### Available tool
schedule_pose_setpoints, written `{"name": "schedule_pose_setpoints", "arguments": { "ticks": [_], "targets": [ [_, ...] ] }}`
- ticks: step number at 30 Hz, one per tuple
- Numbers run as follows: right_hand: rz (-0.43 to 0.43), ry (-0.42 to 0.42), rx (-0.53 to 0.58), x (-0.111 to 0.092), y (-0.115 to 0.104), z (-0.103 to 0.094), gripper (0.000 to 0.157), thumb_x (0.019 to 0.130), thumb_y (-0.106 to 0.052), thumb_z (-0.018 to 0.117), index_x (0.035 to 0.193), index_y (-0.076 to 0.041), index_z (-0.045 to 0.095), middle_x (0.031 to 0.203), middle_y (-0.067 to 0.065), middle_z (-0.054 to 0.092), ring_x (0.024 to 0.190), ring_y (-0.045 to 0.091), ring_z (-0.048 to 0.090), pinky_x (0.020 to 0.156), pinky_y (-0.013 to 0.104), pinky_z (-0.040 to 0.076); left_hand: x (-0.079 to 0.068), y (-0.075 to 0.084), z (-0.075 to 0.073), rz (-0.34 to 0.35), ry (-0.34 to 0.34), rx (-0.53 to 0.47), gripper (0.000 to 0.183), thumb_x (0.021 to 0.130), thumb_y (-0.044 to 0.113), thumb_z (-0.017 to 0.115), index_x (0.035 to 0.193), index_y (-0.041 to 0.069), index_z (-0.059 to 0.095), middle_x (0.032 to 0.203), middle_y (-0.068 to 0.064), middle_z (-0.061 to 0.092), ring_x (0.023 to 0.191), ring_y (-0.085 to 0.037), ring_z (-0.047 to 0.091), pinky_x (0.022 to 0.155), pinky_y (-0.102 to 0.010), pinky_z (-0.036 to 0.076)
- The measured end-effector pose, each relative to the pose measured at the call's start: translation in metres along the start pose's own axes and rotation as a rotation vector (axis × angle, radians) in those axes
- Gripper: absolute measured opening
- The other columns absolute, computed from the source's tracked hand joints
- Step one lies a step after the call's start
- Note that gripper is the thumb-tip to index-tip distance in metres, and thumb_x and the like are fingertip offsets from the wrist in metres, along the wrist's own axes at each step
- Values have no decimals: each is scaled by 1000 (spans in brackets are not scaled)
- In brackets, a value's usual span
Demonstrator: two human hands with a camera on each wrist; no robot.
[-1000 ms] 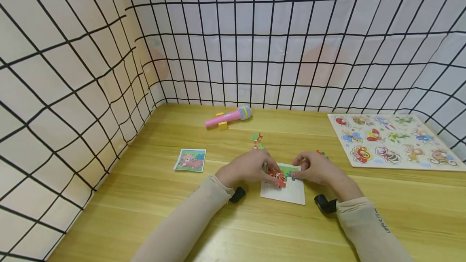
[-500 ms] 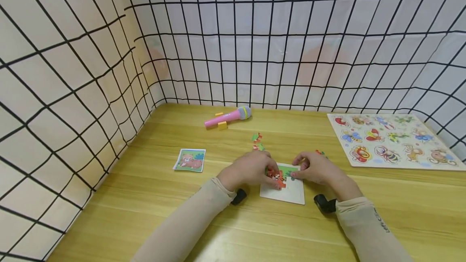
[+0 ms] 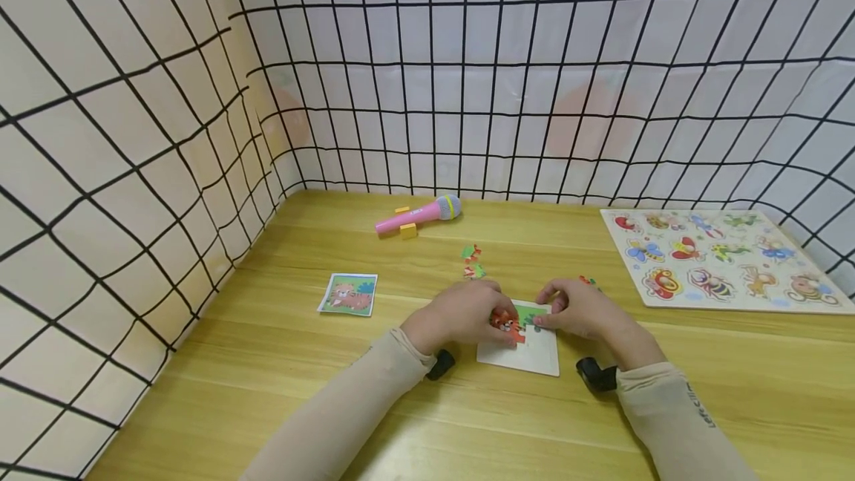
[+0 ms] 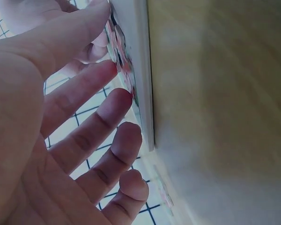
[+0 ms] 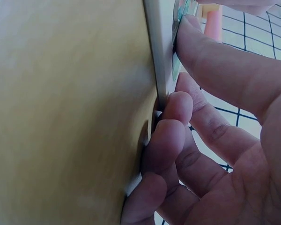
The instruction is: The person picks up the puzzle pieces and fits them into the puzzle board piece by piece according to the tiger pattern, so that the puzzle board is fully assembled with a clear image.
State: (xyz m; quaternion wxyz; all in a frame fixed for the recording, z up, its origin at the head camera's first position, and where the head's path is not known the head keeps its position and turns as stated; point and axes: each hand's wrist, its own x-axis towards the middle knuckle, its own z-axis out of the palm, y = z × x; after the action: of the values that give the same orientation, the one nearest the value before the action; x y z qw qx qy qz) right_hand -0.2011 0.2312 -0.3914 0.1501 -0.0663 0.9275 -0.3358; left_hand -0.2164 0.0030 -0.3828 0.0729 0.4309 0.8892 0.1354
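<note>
A small off-white puzzle board (image 3: 517, 357) lies on the table, its upper part filled with joined pieces. Between the thumb and fingers of my left hand (image 3: 461, 310) is an orange tiger-face puzzle piece (image 3: 503, 320), which they pinch close over the board. In the left wrist view the thumb and first fingertips meet the coloured pieces (image 4: 119, 47). My right hand (image 3: 580, 309) steadies the board's right side; its thumb (image 5: 196, 42) presses the face near a green piece (image 3: 526, 313), and the other fingers curl at the board's edge (image 5: 160, 61). Part of the tiger picture is hidden by my left hand.
Loose puzzle pieces (image 3: 474, 271) lie beyond my left hand, and more red-green bits (image 3: 591, 283) behind the right. A tiger picture card (image 3: 349, 295) is at left. Farther back are a pink toy microphone (image 3: 419, 216) and an insect-patterned board (image 3: 728, 258). Black grid wall panels (image 3: 427, 87) surround the table.
My left hand has shifted slightly toward me, its fingers turning so the tiger face shows more between them. The right hand and the board stay almost in place.
</note>
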Motion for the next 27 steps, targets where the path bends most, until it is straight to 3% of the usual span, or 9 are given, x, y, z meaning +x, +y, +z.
{"name": "schedule_pose_setpoints", "arguments": {
  "ticks": [16, 23, 27],
  "targets": [
    [-2, 1, -3, -1, -1, -1, 31, 87, -22, 81, 108, -5, 64, 82, 7, 53, 71, 21, 48, 62, 33, 39, 0, 1, 4, 20, 22, 5, 32, 87, 45, 78, 107, 20, 79, 88, 7, 57, 77, -6, 47, 60, -18, 38],
    [3, -2, 2, 0, 0, 0, 32, 87, -22, 81, 108, -5, 64, 83, 7, 53, 71, 21, 48, 61, 33, 40, 0, 5, 5, -14, 25, 85, 36, 85, 51, 78, 110, 25, 80, 83, 10, 53, 72, -5, 46, 57, -20, 35],
    [-8, -1, -1, 0, 1, -1, 33, 87, -22, 81, 108, -4, 64, 83, 7, 53, 70, 21, 48, 60, 32, 40, 0, 6, 5, -32, 19, 75, 34, 85, 50, 78, 109, 25, 80, 79, 11, 52, 71, -5, 47, 55, -19, 36]
  ]
}}
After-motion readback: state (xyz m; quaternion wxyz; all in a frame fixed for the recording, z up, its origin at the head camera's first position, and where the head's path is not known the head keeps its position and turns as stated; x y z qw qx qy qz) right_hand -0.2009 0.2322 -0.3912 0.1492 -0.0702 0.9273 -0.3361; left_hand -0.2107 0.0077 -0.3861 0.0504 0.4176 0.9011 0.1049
